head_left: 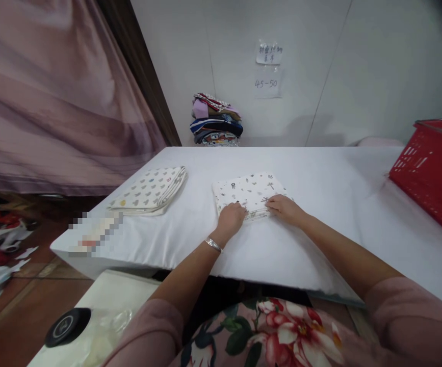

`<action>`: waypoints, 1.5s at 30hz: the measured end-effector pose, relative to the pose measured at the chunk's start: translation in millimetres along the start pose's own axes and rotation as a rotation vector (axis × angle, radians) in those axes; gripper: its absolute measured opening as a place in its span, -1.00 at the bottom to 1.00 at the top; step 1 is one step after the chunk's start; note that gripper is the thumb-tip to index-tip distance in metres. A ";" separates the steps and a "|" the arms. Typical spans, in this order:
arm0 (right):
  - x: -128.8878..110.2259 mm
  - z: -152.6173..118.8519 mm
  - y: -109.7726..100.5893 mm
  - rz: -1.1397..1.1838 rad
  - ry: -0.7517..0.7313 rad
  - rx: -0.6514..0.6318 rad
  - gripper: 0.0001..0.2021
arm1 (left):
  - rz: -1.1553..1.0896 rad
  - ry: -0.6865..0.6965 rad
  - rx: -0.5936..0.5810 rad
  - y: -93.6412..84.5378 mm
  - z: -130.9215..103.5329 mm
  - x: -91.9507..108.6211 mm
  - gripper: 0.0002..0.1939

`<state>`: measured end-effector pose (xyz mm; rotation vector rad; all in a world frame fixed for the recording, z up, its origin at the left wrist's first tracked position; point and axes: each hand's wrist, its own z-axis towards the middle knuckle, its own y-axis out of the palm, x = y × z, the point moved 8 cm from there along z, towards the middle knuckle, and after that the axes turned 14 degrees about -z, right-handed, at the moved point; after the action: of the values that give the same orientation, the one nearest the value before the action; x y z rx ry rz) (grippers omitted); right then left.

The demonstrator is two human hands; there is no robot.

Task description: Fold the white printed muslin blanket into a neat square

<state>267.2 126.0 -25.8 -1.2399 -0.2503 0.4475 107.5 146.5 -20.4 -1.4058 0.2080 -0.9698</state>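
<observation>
A folded white cloth with small printed figures and palm trees (249, 189) lies on the white-covered table (331, 178), in front of my body. My left hand (233, 219), below a silver bracelet, is at the cloth's near left edge with its fingers closed on the layers. At the near right edge, my right hand (284, 208) pinches the same cloth between thumb and fingers. Farther left lies another folded cloth with a grey print (148, 189), touched by neither hand.
A red basket (435, 173) stands at the table's right. Behind the table is a pile of folded fabrics (216, 120). A blurred item (96, 234) lies at the front left corner. Below it is a white surface with a black round object (68, 326).
</observation>
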 end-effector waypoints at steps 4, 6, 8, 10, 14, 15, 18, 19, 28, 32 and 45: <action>2.9 4.0 2.4 -0.002 0.015 -0.008 -0.72 | 0.024 0.041 -0.027 1.3 2.3 1.1 -0.74; 2.8 5.3 1.5 -0.006 0.019 0.001 -0.71 | 0.019 0.042 -0.030 1.2 3.6 0.2 -0.77; 0.8 4.6 -0.9 -0.018 0.010 0.026 -0.71 | 0.020 0.029 -0.036 1.2 4.3 -0.6 -0.77; -1.3 1.6 -4.7 -0.036 0.002 0.076 -0.70 | 0.044 0.029 -0.030 0.3 3.9 1.0 -0.74; -4.4 -6.6 -6.2 -0.076 -0.014 0.138 -0.68 | 0.115 0.094 0.006 0.0 -1.1 9.6 -0.70; -4.6 -7.9 -4.8 -0.080 -0.018 0.132 -0.68 | 0.123 0.111 0.003 1.5 -2.8 11.2 -0.69; -3.9 -9.5 -2.3 -0.072 -0.009 0.113 -0.69 | 0.115 0.127 -0.007 5.5 -6.4 11.9 -0.67; -3.7 -9.7 -2.5 -0.070 -0.005 0.110 -0.70 | 0.108 0.126 -0.003 5.9 -7.1 11.6 -0.67; -7.4 -8.6 -5.0 -0.038 -0.006 0.088 -0.70 | 0.005 0.124 0.069 4.3 -9.9 7.7 -0.73; -2.6 -8.1 -9.6 -0.017 -0.031 0.072 -0.71 | -0.016 0.114 0.071 6.3 -10.2 6.6 -0.75; 69.1 -39.1 -14.5 0.098 0.508 0.165 -0.76 | -0.006 0.140 0.108 9.4 -16.2 7.5 -0.72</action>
<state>347.7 120.6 -28.2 -1.1648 0.2759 0.2197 105.8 128.5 -29.2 -1.2415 0.2518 -1.0705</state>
